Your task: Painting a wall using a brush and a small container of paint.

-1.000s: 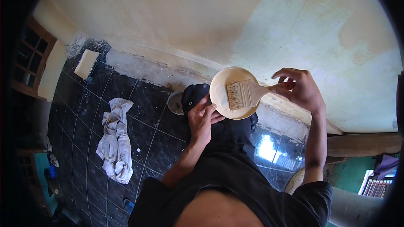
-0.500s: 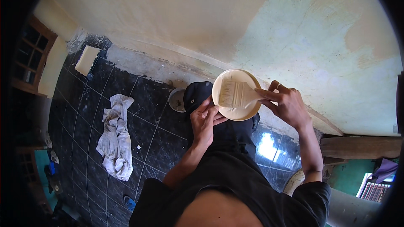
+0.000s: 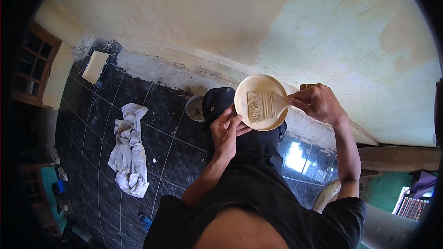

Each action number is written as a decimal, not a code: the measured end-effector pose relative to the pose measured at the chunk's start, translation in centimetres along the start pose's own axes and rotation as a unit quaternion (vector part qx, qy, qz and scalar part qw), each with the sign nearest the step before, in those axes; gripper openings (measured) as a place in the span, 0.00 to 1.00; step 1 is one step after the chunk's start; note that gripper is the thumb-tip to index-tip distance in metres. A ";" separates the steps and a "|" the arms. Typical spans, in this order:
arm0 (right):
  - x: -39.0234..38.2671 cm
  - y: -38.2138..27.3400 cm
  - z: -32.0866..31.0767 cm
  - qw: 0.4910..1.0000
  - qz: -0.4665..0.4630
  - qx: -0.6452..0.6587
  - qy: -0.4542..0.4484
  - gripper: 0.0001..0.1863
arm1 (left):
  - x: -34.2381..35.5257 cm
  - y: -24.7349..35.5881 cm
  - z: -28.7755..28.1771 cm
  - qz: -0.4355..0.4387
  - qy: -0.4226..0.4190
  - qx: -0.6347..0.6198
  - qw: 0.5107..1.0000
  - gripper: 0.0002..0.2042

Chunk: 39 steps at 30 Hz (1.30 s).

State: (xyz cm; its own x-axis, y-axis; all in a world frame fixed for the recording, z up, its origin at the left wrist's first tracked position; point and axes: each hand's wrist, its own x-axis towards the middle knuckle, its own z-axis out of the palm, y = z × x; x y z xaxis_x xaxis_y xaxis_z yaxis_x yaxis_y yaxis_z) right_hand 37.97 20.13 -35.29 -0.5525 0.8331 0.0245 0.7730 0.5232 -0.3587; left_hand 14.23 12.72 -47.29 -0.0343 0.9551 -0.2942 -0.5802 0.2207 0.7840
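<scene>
My left hand is closed on the lower left rim of a round paint tub, its thumb at the edge and its fingers underneath. Cream paint coats the inside of the tub. A wide paintbrush, covered in the same cream paint, lies over the tub's opening with its bristles pointing left. Closed around the brush handle, my right hand is just past the tub's right rim. How deep the bristles sit in the paint is hard to make out.
Ahead rises a wall, cream on the left with a pale green patch. A crumpled stained cloth lies on the black tiled floor. A bucket stands beside my knee. Farther left is a cream rectangular object; a wooden beam is at right.
My right hand has drawn the paintbrush a little to the right across the tub, and its wrist has shifted right. My left hand keeps its hold on the tub.
</scene>
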 end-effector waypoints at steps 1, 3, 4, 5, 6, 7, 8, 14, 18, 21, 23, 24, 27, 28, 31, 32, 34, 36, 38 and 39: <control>-0.1 0.1 -0.4 1.000 0.003 -0.023 -0.005 0.08 | 0.0 0.0 0.0 0.002 0.000 -0.002 1.000 0.21; -0.2 0.1 -1.1 0.999 0.007 -0.047 -0.010 0.08 | 0.1 -0.1 -0.3 -0.005 0.002 0.003 1.000 0.21; -0.3 -0.1 -1.6 0.998 0.014 -0.063 0.012 0.08 | 0.1 -0.2 -0.4 -0.013 0.005 0.007 1.000 0.21; -0.4 -0.2 -1.8 0.996 0.021 -0.078 0.034 0.08 | 0.0 -0.2 -0.3 -0.014 0.006 0.007 1.000 0.21; -0.3 -0.2 -1.7 0.996 0.021 -0.077 0.033 0.08 | 0.0 -0.1 -0.2 -0.013 -0.002 0.004 1.000 0.21; -0.1 -0.5 -1.5 0.997 0.023 -0.052 0.046 0.08 | 0.0 0.0 -0.1 -0.013 -0.012 0.001 1.000 0.21; 0.1 -0.7 -1.3 0.998 0.026 -0.026 0.059 0.08 | 0.0 0.0 0.1 -0.015 -0.014 0.002 1.000 0.21; 0.5 -1.3 -0.2 0.998 -0.024 -0.041 0.047 0.09 | 0.3 -0.1 0.3 -0.012 -0.033 0.004 0.999 0.21; -0.3 0.1 -2.7 0.992 -0.023 -0.114 0.050 0.08 | 0.4 -0.3 -0.1 -0.029 -0.013 -0.016 0.999 0.22; -0.3 1.0 -3.9 0.997 0.005 -0.057 0.044 0.07 | 0.3 -0.4 -0.3 -0.038 -0.014 -0.017 0.999 0.21; -0.5 1.4 -3.5 0.999 0.002 -0.044 -0.025 0.07 | 0.3 -0.4 -0.2 -0.039 -0.025 -0.017 0.999 0.21; -0.6 1.5 -3.3 0.999 0.005 -0.045 -0.025 0.07 | 0.4 -0.4 -0.2 -0.047 -0.028 -0.016 0.998 0.21; -0.4 0.9 -3.5 0.994 0.007 -0.107 -0.018 0.08 | 0.4 -0.8 -0.3 -0.053 -0.024 -0.013 0.998 0.21; -0.5 0.5 -3.9 0.994 0.006 -0.107 -0.017 0.08 | 0.4 -0.8 -0.3 -0.050 -0.019 -0.012 0.999 0.21; -1.0 -0.8 -4.6 0.979 -0.046 -0.169 0.103 0.07 | 0.4 -0.8 -0.4 -0.051 -0.012 -0.014 0.999 0.21; -1.4 -1.3 -4.2 0.979 -0.048 -0.168 0.102 0.07 | 0.4 -0.7 -0.4 -0.050 -0.009 -0.015 0.999 0.21; -2.0 -2.0 -3.0 0.953 -0.102 -0.228 0.170 0.06 | 0.5 -0.5 -0.3 -0.054 -0.002 -0.019 0.998 0.21; -3.0 -1.6 -1.5 0.929 -0.164 -0.258 0.209 0.09 | 0.6 -0.4 0.1 -0.058 -0.007 -0.027 0.998 0.20; -3.8 -1.6 -0.2 0.925 -0.168 -0.276 0.199 0.09 | 0.8 -0.3 0.1 -0.060 -0.005 -0.033 0.998 0.20; -4.3 -1.7 0.2 0.930 -0.161 -0.267 0.196 0.09 | 1.0 -0.3 0.1 -0.060 0.000 -0.030 0.998 0.20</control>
State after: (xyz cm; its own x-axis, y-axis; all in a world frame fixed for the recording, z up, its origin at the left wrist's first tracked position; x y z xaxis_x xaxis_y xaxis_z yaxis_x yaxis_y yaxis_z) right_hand 38.98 15.65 -34.96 -0.7076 0.5642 0.4254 0.6889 0.6847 0.2379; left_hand 14.49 13.59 -47.74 0.0393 0.9223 -0.3844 -0.6272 0.3223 0.7090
